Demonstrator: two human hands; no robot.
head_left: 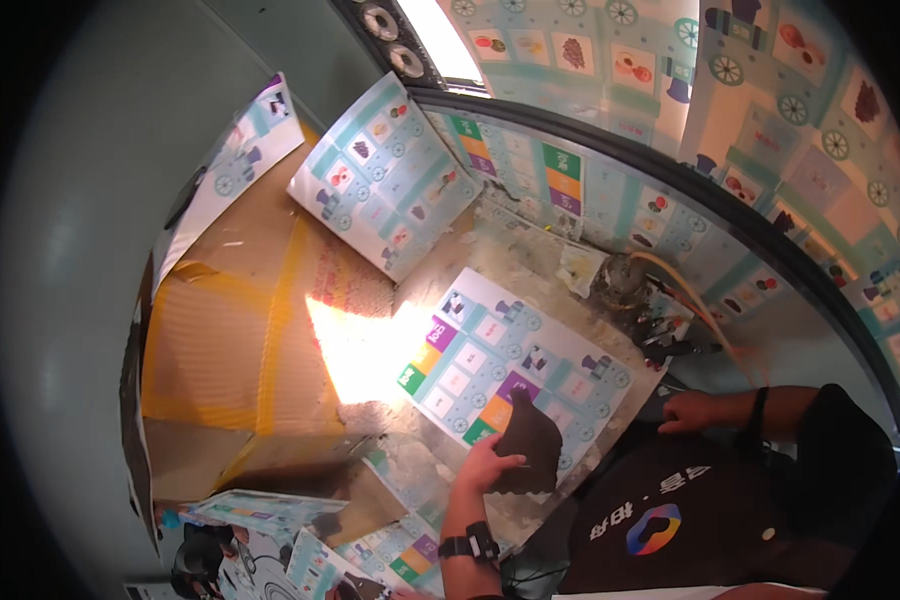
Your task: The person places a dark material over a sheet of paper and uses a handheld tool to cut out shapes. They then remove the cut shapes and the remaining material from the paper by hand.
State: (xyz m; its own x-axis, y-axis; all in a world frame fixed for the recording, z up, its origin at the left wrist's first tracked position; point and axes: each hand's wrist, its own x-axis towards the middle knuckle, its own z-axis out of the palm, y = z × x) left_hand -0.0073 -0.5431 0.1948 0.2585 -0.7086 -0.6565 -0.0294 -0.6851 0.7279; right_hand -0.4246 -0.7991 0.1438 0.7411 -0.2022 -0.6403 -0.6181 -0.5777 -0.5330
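A printed sheet [560,375] with pale blue, purple, orange and green pictures lies flat on a worn work surface [510,235]. Over its near edge is a dark brown flat piece [532,440] with a wavy lower edge; whether it is cloth or a stiff sheet I cannot tell. My left hand [485,465] grips this piece at its left side, thumb on top. Off the sheet's right corner, my right hand [685,411] is curled closed near my dark apron [660,490]. Anything inside those fingers is hidden.
An opened cardboard box [230,330] with yellow tape stands left, a printed sheet [385,180] leaning beside it. Dark-handled tools [682,348] and a coiled cord [625,275] lie at the right. A curved dark rail [660,165] runs behind. Bright sunlight falls beside the box.
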